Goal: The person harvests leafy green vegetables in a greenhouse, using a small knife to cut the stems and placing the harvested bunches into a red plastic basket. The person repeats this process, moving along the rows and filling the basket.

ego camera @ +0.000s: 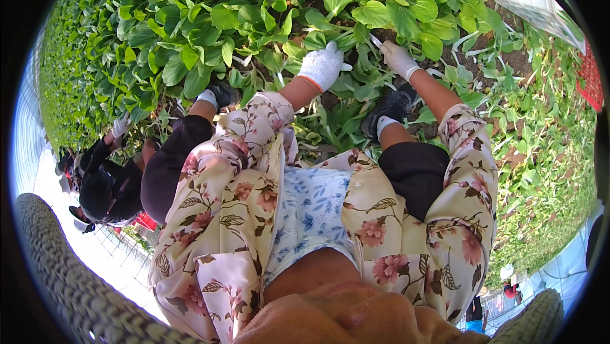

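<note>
My left hand (pixel 321 67), in a white knit glove with an orange cuff edge, is among the leaves at the edge of a dense bed of leafy greens (pixel 267 15), which look like bok choy. Its fingers are curled against the plants, and leaves hide whether they grip a stem. To the right, my right hand (pixel 399 59), in a thin pale glove, is shut on a small knife (pixel 375 40). The blade points up and left toward the plant bases. Loose leaves and pale stalks (pixel 333 120) lie on the soil below both hands, between my shoes.
A white plastic crate (pixel 533 5) stands at the upper right, with a red crate (pixel 590 77) beyond it. Cut leaves (pixel 533 163) litter the ground at right. A co-worker in dark clothes (pixel 112 182) crouches at left, one gloved hand (pixel 121 125) at the bed.
</note>
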`<state>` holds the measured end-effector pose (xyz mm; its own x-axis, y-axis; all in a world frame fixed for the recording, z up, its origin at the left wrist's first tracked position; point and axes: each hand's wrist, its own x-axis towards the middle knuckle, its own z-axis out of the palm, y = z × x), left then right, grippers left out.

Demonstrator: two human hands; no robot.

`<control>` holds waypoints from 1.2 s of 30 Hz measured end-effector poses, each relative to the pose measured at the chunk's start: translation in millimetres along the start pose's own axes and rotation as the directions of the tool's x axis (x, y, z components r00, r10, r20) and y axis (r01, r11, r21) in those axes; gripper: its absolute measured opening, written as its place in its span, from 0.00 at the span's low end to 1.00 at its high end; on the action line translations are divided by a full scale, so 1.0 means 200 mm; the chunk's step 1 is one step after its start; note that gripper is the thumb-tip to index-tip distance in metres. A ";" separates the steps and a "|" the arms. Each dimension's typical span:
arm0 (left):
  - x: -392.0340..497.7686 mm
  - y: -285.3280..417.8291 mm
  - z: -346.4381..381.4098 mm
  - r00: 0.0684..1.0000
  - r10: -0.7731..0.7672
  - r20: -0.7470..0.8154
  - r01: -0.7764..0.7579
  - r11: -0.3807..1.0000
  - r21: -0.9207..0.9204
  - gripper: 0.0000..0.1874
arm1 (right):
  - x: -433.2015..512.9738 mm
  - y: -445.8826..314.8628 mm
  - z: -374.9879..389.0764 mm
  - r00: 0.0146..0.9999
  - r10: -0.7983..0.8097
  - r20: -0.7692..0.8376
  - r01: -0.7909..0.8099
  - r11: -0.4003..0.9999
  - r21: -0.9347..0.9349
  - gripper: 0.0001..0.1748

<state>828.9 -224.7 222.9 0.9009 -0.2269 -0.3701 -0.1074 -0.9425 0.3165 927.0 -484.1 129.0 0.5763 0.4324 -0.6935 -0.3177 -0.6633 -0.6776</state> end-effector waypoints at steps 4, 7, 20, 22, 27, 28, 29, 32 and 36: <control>-0.01 0.01 -0.02 1.000 -0.010 0.009 0.010 1.000 -0.006 0.19 | -0.01 0.01 0.02 1.000 0.001 -0.029 -0.001 1.000 0.022 0.17; -0.01 0.01 -0.03 0.999 -0.020 0.032 0.021 1.000 -0.018 0.18 | 0.01 0.00 0.02 0.988 -0.126 -0.087 0.107 0.974 -0.202 0.16; -0.04 -0.02 0.00 0.996 -0.083 0.010 0.084 0.995 -0.060 0.11 | -0.05 -0.01 0.07 0.990 -0.129 -0.061 0.076 0.838 -0.541 0.18; -0.07 -0.05 0.00 0.991 -0.128 0.039 0.129 0.991 -0.043 0.12 | -0.11 0.00 0.02 0.994 -0.112 0.012 0.099 0.810 -0.577 0.18; -0.19 -0.11 -0.10 0.977 -0.212 0.001 0.206 0.949 -0.240 0.17 | -0.40 0.01 -0.02 0.997 0.047 0.054 -0.012 0.858 -0.513 0.24; -0.21 -0.10 -0.13 0.974 -0.225 -0.009 0.209 0.918 -0.338 0.17 | -0.45 0.00 -0.03 0.999 0.051 -0.013 -0.052 0.930 -0.365 0.26; -0.23 -0.09 -0.17 0.972 -0.235 -0.013 0.207 0.878 -0.433 0.18 | -0.49 -0.03 -0.04 0.994 0.072 -0.079 -0.087 0.976 -0.201 0.28; -0.25 0.01 -0.26 0.963 -0.263 0.061 0.241 0.738 -0.630 0.18 | -0.52 -0.18 -0.06 0.992 0.070 -0.107 -0.026 0.930 0.366 0.33; -0.28 0.15 -0.33 0.987 -0.151 -0.050 0.068 0.686 -0.724 0.18 | -0.56 -0.39 -0.02 0.987 -0.057 -0.152 0.141 0.771 0.621 0.28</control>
<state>803.5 -224.3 310.9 0.9267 -0.0695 -0.3694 0.2925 -0.4842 0.8246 889.6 -482.5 260.7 0.7014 0.3717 -0.6082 -0.6315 -0.0715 -0.7720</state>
